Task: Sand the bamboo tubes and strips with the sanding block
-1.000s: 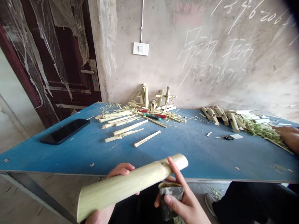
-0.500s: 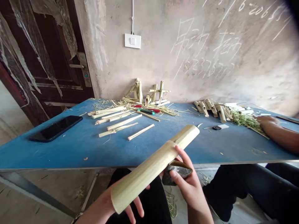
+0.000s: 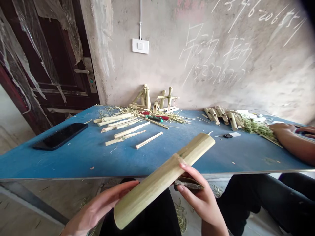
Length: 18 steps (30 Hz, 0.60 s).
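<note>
Bamboo (image 3: 162, 178) slants from 7 to 1 o'clock over table (image 3: 73, 160) edge. Left hand (image 3: 98, 206) lies flat, fingers apart, propping low end. Right hand (image 3: 200, 200) clamps stone (image 3: 188, 185) underneath, one finger steadying.

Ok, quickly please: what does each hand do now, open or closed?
Left hand: open, fingers stretched against the bamboo tube.
Right hand: closed on a dark block, forefinger on the tube.
</note>
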Each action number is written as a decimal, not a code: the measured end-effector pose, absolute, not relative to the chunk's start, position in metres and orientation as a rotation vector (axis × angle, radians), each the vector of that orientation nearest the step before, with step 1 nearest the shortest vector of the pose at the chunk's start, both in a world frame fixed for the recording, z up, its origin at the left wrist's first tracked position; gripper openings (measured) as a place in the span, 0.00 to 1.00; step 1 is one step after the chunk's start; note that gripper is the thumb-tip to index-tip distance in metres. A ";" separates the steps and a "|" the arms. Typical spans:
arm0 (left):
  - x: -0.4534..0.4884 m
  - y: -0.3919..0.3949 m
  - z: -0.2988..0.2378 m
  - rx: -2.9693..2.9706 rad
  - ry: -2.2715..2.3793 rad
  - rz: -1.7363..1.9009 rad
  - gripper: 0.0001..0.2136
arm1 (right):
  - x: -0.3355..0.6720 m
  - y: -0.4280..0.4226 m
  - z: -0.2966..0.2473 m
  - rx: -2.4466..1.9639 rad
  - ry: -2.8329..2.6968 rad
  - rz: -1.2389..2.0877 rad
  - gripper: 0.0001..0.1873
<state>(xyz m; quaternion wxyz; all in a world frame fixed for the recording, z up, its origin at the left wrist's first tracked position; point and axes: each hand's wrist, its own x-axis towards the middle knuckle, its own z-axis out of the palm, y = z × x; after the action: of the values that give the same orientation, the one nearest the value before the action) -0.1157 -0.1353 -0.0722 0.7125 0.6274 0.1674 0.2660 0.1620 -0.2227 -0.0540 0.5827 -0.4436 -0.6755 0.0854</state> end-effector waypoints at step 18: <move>-0.048 -0.162 -0.051 1.691 0.748 0.476 0.16 | 0.152 -0.188 -0.016 -0.814 -2.407 -0.406 0.30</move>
<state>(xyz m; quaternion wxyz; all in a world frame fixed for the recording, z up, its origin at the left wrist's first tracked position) -0.0479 -0.1616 -0.0511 0.5778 0.7230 0.3196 0.2033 0.1523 -0.1884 -0.0157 0.2805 -0.3038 -0.8978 -0.1516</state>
